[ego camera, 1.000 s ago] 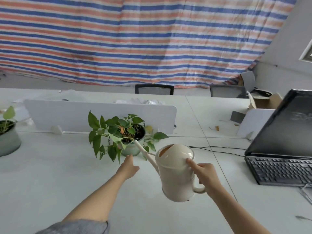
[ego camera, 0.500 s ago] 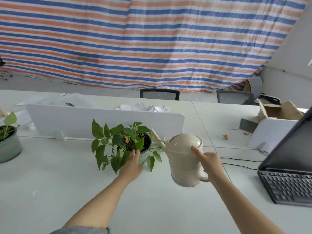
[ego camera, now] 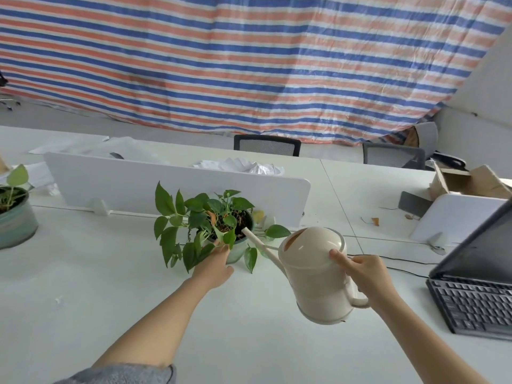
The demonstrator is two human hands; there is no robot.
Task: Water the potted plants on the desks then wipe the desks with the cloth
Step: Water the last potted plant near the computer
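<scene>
A leafy green plant (ego camera: 199, 225) in a pale green pot (ego camera: 238, 249) stands on the white desk (ego camera: 97, 286) in front of a low white divider. My left hand (ego camera: 214, 266) reaches into the lower leaves and touches the pot's near side, fingers partly hidden by foliage. My right hand (ego camera: 365, 275) grips the handle of a cream watering can (ego camera: 315, 275), thumb pressed on its body. The can is tilted left, and its spout tip (ego camera: 245, 231) sits at the pot's rim. A second potted plant (ego camera: 13, 214) stands at the far left edge.
An open black laptop (ego camera: 476, 284) sits at the right, with a black cable (ego camera: 401, 266) running behind the can. The white divider (ego camera: 166, 184) crosses behind the plant. Crumpled paper (ego camera: 241, 167), a cardboard box (ego camera: 468, 181) and two chairs lie beyond it.
The watering can was swung up and level half a second ago, and is now tilted back down with its spout at the pot's rim. My left hand stays at the pot.
</scene>
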